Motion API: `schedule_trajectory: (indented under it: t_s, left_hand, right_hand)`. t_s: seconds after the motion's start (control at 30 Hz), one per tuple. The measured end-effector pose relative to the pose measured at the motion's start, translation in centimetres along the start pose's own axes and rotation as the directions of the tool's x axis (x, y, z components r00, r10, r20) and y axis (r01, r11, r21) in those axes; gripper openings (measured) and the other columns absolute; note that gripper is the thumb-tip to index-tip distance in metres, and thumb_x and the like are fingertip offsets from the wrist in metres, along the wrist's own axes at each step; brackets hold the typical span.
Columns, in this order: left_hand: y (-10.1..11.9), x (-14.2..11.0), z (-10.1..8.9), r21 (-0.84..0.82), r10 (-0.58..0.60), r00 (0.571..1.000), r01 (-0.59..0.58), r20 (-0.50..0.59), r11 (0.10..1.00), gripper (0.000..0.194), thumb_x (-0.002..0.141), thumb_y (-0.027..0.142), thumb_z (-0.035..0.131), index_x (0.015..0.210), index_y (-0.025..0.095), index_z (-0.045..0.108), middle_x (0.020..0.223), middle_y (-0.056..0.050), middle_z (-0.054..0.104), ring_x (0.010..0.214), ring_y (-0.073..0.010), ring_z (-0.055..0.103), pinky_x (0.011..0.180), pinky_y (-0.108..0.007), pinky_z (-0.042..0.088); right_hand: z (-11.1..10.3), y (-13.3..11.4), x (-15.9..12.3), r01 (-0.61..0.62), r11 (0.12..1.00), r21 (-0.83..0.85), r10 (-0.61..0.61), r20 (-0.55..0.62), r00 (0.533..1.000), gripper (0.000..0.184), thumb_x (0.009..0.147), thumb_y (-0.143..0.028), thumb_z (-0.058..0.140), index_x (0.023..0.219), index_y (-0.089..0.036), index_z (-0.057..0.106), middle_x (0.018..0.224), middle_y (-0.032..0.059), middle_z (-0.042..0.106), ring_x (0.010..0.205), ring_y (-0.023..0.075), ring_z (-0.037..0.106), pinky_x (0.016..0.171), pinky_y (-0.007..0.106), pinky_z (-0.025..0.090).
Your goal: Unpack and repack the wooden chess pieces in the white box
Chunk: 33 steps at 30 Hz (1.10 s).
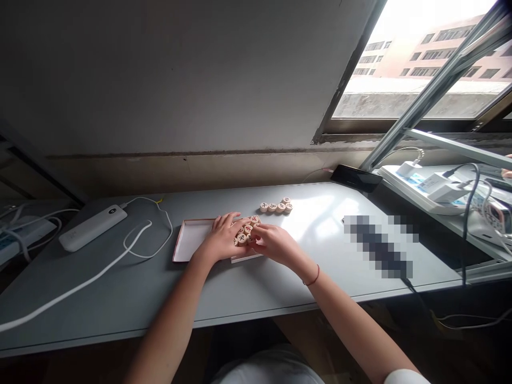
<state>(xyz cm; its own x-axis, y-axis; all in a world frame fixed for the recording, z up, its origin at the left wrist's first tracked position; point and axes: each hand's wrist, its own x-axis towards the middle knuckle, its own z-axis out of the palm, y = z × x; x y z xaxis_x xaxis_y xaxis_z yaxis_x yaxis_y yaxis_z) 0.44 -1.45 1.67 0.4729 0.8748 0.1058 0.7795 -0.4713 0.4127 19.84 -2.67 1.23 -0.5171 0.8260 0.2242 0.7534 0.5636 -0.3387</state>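
Round wooden xiangqi pieces (242, 239) with red and black characters lie packed in a shallow box (245, 259) at the middle of the table. Over the box's left side rests my left hand (219, 239), fingers stretched and thumb apart, touching the pieces. My right hand (277, 242) reaches in from the right with its fingertips pinched at a piece among the others; the fingers partly hide it. An empty white tray-like lid (192, 240) with a reddish rim lies left of the box, partly behind my left hand. Several more xiangqi pieces (272, 207) stand together behind the box.
On the left lie a white power bank (96, 226) and a white cable (100, 274). A dark phone (356, 177) is at the back right, and a blurred dark object (378, 248) lies on the right. Power strips (424, 184) sit beyond the right edge; a wall stands behind.
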Motion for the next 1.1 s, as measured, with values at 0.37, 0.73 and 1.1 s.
schedule_trajectory:
  t_s: [0.37,0.73,1.1]
  left_hand:
    - [-0.3,0.2,0.5,0.014,-0.021,1.000,0.021,0.017,1.000,0.073,0.071,0.044,0.070,0.138,0.033,0.043,0.142,-0.008,0.041,0.130,-0.0332,0.037,0.112,-0.055,0.021]
    - [-0.1,0.1,0.4,0.008,-0.015,1.000,0.015,-0.009,1.000,0.071,0.071,0.046,0.072,0.135,0.032,0.047,0.142,-0.009,0.041,0.131,-0.0321,0.037,0.110,-0.052,0.027]
    - [1.0,0.7,0.4,-0.081,0.099,0.916,-0.141,-0.389,0.987,0.040,0.093,0.036,0.052,0.131,0.025,0.053,0.124,-0.009,0.056,0.117,-0.0245,0.053,0.101,-0.042,0.045]
  right_hand:
    - [-4.8,6.5,4.3,-0.552,0.815,-0.176,0.487,-0.309,0.817,0.028,0.092,-0.036,0.044,0.092,-0.016,0.064,0.095,0.0128,0.066,0.076,0.0206,0.060,0.061,0.028,0.039]
    - [-5.2,11.1,9.5,-0.664,0.650,-0.369,0.739,0.104,0.665,0.027,0.068,-0.020,0.065,0.093,-0.014,0.068,0.086,0.0138,0.066,0.083,0.0250,0.064,0.061,0.028,0.044]
    - [-5.6,4.5,5.5,-0.305,0.926,0.224,0.318,-0.024,0.948,0.019,0.078,-0.034,0.061,0.089,-0.020,0.068,0.087,0.0044,0.070,0.072,0.0158,0.063,0.062,0.024,0.045]
